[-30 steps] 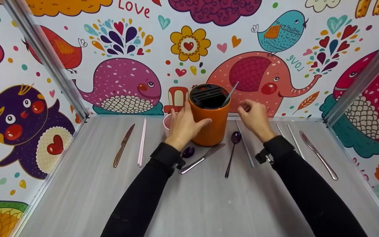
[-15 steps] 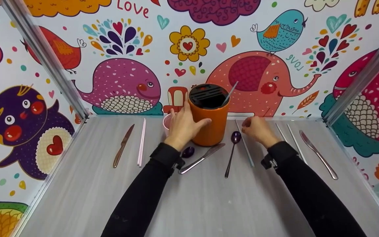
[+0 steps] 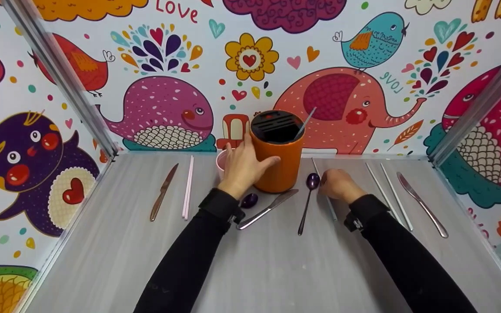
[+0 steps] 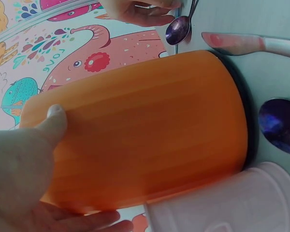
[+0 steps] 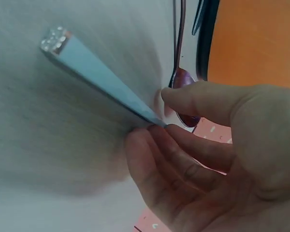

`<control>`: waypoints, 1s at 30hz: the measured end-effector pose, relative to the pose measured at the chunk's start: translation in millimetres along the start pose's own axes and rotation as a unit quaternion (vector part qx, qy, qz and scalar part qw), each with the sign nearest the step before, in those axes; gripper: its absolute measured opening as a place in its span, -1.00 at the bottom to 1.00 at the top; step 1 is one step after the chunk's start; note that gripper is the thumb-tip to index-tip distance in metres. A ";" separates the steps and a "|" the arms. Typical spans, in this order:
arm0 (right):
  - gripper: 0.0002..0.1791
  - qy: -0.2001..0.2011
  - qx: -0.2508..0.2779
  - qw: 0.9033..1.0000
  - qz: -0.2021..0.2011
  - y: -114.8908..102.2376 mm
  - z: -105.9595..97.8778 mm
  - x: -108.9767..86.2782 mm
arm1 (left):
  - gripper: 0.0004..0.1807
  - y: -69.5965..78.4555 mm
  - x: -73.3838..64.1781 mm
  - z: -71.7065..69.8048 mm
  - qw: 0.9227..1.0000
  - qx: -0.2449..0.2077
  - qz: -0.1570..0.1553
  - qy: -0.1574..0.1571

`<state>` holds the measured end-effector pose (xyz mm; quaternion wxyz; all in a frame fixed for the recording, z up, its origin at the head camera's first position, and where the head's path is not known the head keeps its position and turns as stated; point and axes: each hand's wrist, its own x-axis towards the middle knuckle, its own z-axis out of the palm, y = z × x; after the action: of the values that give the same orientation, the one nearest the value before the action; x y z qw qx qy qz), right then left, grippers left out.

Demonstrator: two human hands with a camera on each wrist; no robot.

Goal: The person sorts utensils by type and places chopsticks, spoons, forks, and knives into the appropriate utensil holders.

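My left hand (image 3: 246, 167) holds the orange cylindrical utensil holder (image 3: 281, 165) from its left side, thumb across the front, other fingers behind. The holder stands upright with a slotted black top, and a thin grey stick (image 3: 307, 119) leans out of it. Low over the table, my right hand (image 3: 339, 184) reaches around a pale blue-grey chopstick (image 5: 104, 75). In the right wrist view its fingertips are at the chopstick, while the thumb stands apart from them. A dark purple spoon (image 3: 312, 181) lies just left of this hand.
A pink cup (image 3: 221, 161) stands left of the holder, partly hidden. Another purple spoon (image 3: 249, 200) and a knife (image 3: 268, 210) lie in front. Pink chopsticks (image 3: 187, 187) and a knife (image 3: 163, 191) are at left; pale chopsticks (image 3: 396, 195) and a knife (image 3: 422, 204) at right.
My right hand has come down from beside the holder's top to the chopstick on the table. The left hand and the holder have stayed in place.
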<state>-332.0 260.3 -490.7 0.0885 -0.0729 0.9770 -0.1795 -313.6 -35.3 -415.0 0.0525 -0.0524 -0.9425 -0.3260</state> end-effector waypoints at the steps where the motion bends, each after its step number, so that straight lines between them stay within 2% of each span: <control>1: -0.74 0.003 0.002 1.000 0.003 0.6 0.9 0.5 | 0.33 0.0 0.2 0.1 1.000 -0.002 0.000 0.001; 8: -0.78 0.021 -0.007 1.000 0.004 7.2 2.1 1.0 | 0.32 -0.4 0.2 0.7 1.000 -0.007 0.003 -0.001; 11: -0.82 0.018 0.003 1.000 0.003 17.2 4.8 6.8 | 0.33 -1.3 0.0 0.3 1.000 -0.004 0.007 -0.002; 14: -0.88 0.029 0.004 1.000 0.005 35.4 15.1 20.3 | 0.32 -1.9 -0.4 -0.6 1.000 0.005 0.008 0.000; 18: -0.89 0.065 0.022 0.998 0.001 47.9 22.7 29.0 | 0.28 -1.5 -1.0 -1.5 1.000 0.011 0.003 -0.004; 20: -0.89 0.072 0.047 0.996 -0.008 42.0 16.9 23.5 | 0.28 -1.0 -1.1 -1.8 1.000 0.011 0.000 -0.007; 21: -0.90 0.089 0.052 0.995 -0.019 44.2 17.4 24.6 | 0.28 -0.7 -1.0 -1.9 1.000 0.012 0.000 -0.007; 25: -0.87 0.122 0.067 0.990 -0.037 29.4 5.2 14.2 | 0.29 -0.7 -0.7 -2.0 1.000 0.017 0.006 -0.004; 27: -0.81 0.136 0.071 0.988 -0.036 22.9 0.2 11.2 | 0.30 -1.4 -0.5 -1.9 1.000 0.021 0.012 -0.001; 30: -0.68 0.135 0.087 0.987 -0.017 9.2 -9.4 5.2 | 0.30 -2.9 -0.2 -1.4 1.000 0.022 0.017 0.000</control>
<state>-340.0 271.1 -486.2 -0.0409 -0.0567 0.9593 -0.2735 -313.7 -38.5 -415.6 0.0594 -0.0672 -0.9483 -0.3044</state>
